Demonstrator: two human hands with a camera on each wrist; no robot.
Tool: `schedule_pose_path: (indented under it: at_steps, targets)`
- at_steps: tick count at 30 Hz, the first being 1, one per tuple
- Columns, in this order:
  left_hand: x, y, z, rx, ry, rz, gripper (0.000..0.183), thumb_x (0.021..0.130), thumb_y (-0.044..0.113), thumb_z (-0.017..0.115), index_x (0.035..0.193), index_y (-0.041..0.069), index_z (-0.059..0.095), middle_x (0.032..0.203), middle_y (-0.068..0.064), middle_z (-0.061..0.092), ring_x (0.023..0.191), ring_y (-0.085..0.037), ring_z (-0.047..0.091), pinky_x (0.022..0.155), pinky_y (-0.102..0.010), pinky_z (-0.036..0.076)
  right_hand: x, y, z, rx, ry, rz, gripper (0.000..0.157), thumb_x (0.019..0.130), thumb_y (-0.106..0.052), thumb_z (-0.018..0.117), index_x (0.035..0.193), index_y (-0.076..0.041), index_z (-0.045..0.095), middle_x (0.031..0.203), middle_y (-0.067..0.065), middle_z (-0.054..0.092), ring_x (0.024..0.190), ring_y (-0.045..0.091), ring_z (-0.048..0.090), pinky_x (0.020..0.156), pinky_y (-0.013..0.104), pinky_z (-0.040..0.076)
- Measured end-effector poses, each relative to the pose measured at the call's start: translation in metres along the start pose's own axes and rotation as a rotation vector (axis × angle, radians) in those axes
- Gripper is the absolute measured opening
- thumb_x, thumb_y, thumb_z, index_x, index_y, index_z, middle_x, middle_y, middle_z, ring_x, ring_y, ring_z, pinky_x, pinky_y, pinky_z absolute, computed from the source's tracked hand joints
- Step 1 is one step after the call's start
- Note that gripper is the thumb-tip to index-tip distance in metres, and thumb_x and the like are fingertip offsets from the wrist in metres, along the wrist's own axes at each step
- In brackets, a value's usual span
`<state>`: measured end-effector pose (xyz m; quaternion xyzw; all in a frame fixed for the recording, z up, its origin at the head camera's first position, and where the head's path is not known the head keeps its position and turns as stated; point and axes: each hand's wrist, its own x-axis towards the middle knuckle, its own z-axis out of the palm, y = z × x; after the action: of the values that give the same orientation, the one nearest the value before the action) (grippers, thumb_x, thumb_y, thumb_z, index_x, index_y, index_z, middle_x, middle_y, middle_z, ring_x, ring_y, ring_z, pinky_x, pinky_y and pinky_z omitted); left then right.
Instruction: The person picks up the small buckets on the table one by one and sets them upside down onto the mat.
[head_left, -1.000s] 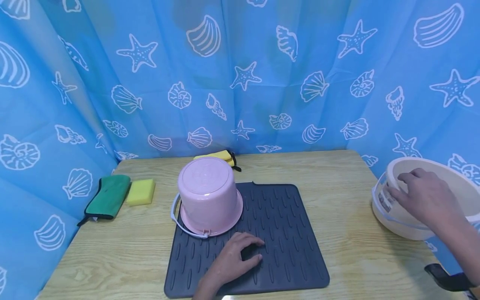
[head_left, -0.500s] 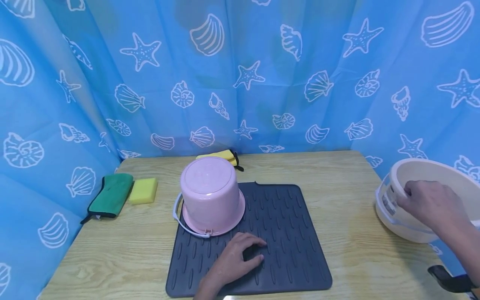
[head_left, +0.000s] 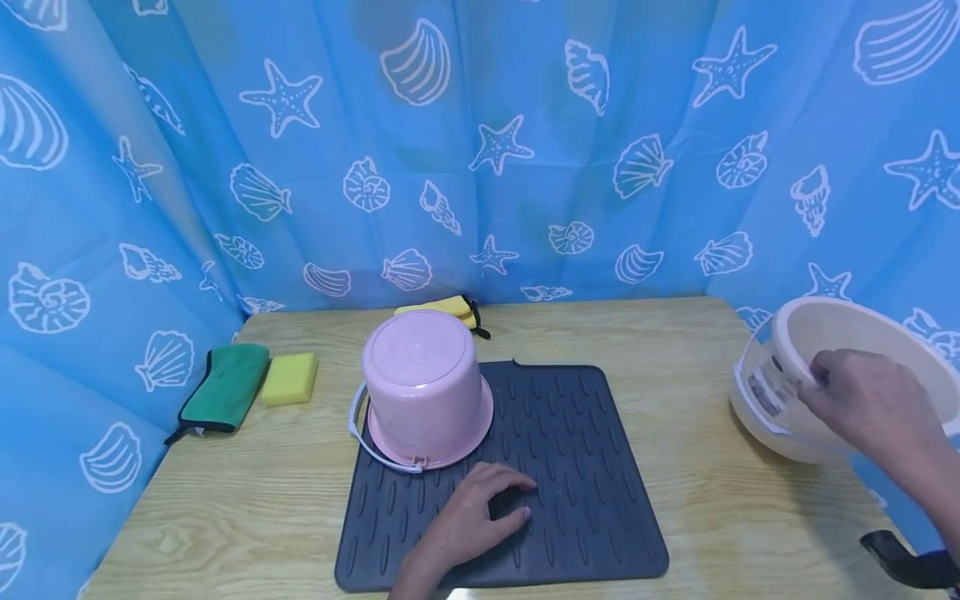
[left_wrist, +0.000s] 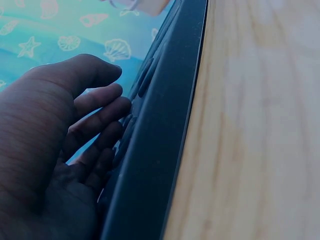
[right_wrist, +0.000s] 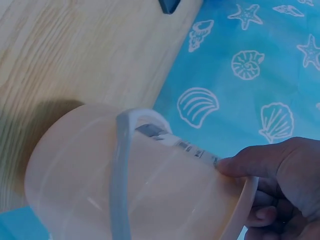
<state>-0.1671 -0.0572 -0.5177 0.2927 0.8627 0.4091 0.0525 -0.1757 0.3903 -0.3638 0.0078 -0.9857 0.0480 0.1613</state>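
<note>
At the table's right edge, my right hand [head_left: 873, 408] grips the rim of a cream bucket [head_left: 798, 433]. The right wrist view shows the thumb against the outside of the bucket [right_wrist: 165, 185] and curled fingers inside the rim. A pale handle [right_wrist: 120, 175] hangs across its side, near a printed label [right_wrist: 195, 151]. My left hand [head_left: 472, 517] rests on the black ridged mat [head_left: 577, 467], fingers loosely bent and holding nothing. Upside down on the mat's far left part stands a pink bucket [head_left: 423, 408], its handle [head_left: 378, 454] lying down at the rim.
A yellow sponge [head_left: 290, 379] and a folded green cloth [head_left: 228, 387] lie at the left of the wooden table [head_left: 217, 500]. Behind the pink bucket is a yellow cloth [head_left: 453, 308]. A black curved object [head_left: 903, 562] juts in at lower right. Blue shell-patterned curtains [head_left: 480, 167] surround the table.
My right hand's fingers have closed over the cream bucket's rim. The bucket has shifted slightly left and up, with more tilt. My left hand and the pink bucket stay put.
</note>
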Motion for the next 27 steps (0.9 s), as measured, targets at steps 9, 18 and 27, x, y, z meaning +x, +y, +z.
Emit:
schedule_pose_path:
  at_steps: [9,18,27]
  targets:
    - [0.000,-0.001,-0.001,-0.002,-0.004,-0.007,0.030,0.094,0.034,0.070,0.123,0.031,0.068,0.123,0.019,0.060,0.119,-0.006,0.049,0.106,-0.039,0.042,0.005,-0.009,-0.010,0.069,0.031,0.021,0.018,0.079,-0.008,0.074,0.071,0.005,0.064,0.057,0.008,0.058,0.048,0.020,0.041,0.043,0.032,0.031]
    - [-0.001,-0.003,0.000,-0.008,-0.026,-0.008,0.028,0.095,0.036,0.069,0.123,0.032,0.068,0.122,0.020,0.060,0.118,-0.005,0.050,0.105,-0.038,0.043,0.002,-0.021,-0.016,0.113,0.045,0.015,0.022,0.082,-0.010,0.076,0.081,0.010,0.068,0.062,0.012,0.062,0.047,0.017,0.043,0.041,0.032,0.032]
    - [0.000,-0.003,-0.001,0.000,-0.022,-0.003,0.029,0.095,0.035,0.069,0.124,0.032,0.068,0.123,0.020,0.060,0.119,-0.005,0.050,0.105,-0.039,0.043,0.001,-0.029,-0.021,0.138,0.056,0.027,0.026,0.085,-0.013,0.076,0.090,0.012,0.069,0.065,0.011,0.064,0.047,0.016,0.041,0.041,0.031,0.030]
